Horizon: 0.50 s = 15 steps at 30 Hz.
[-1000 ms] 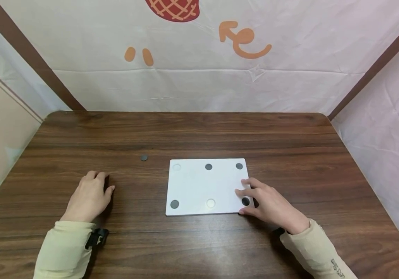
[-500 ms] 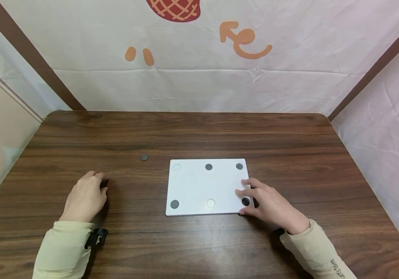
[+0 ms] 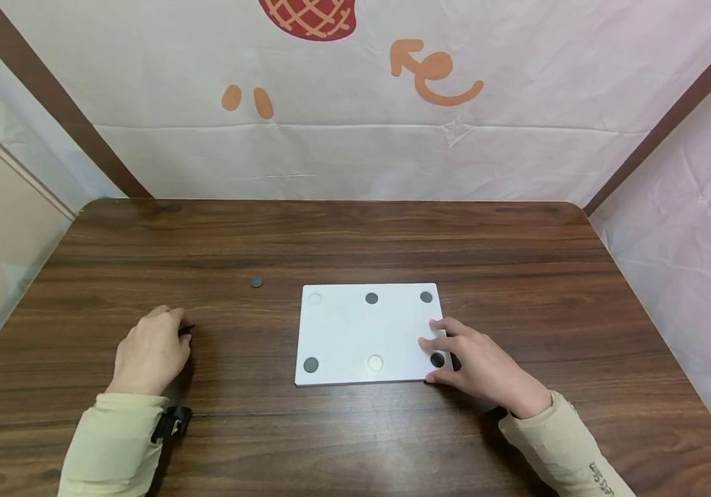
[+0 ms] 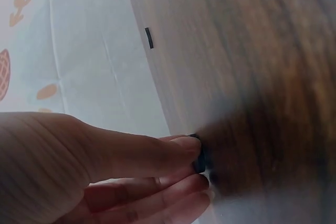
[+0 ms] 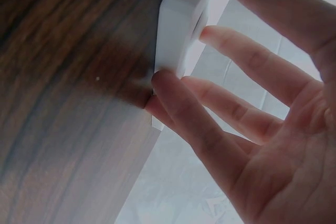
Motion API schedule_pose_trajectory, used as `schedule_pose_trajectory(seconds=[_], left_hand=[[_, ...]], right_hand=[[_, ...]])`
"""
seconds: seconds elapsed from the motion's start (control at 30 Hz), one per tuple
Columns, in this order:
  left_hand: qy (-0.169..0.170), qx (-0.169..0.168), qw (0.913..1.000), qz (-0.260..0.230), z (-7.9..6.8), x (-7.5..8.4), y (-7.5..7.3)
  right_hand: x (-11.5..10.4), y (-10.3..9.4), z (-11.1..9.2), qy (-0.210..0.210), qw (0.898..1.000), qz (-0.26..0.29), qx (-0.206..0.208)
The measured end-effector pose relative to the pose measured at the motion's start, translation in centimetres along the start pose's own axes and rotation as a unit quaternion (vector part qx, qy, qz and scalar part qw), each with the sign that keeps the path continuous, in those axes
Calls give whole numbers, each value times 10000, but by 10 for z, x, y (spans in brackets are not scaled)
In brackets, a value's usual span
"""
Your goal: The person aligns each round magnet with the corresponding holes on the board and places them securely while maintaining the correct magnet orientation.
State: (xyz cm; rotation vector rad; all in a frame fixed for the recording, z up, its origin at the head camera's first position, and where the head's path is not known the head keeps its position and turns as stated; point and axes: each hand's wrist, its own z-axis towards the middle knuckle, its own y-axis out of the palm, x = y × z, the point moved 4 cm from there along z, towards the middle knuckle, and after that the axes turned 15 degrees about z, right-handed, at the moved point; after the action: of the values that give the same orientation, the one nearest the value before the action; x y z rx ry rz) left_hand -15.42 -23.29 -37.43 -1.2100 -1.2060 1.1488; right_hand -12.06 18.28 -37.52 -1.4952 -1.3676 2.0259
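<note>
My left hand (image 3: pixel 150 352) is on the left of the table, and thumb and fingertips pinch a small black disc (image 4: pixel 199 155) that stands on edge between them. Only a dark sliver of it shows in the head view. My right hand (image 3: pixel 482 359) rests at the right end of a white rectangular board (image 3: pixel 355 331). Its fingers are spread, some tips over the top and others along the side, the thumb at the near corner. Several dark discs (image 3: pixel 310 364) sit in round recesses of the board. Bare are the far-left recess (image 3: pixel 315 299) and the near-middle recess (image 3: pixel 375 362).
A loose dark disc (image 3: pixel 257 281) lies on the brown wood-grain table (image 3: pixel 355 442), beyond my left hand and left of the board. Printed white cloth (image 3: pixel 355 159) hangs behind the table, with more cloth at both sides.
My left thumb has drawn in against the fingers, and the hand now pinches the black disc. The right hand and board have stayed put.
</note>
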Motion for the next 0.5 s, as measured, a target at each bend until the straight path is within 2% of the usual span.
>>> schedule_pose_trajectory(seconds=[0.33,0.5], left_hand=[[105,-195,9998,-3,1,1,1],[172,-64,9997,-135,0,4,1]], right_hand=[[0,0,0,35,10000,7,-13],[0,0,0,34,10000,10,-2]])
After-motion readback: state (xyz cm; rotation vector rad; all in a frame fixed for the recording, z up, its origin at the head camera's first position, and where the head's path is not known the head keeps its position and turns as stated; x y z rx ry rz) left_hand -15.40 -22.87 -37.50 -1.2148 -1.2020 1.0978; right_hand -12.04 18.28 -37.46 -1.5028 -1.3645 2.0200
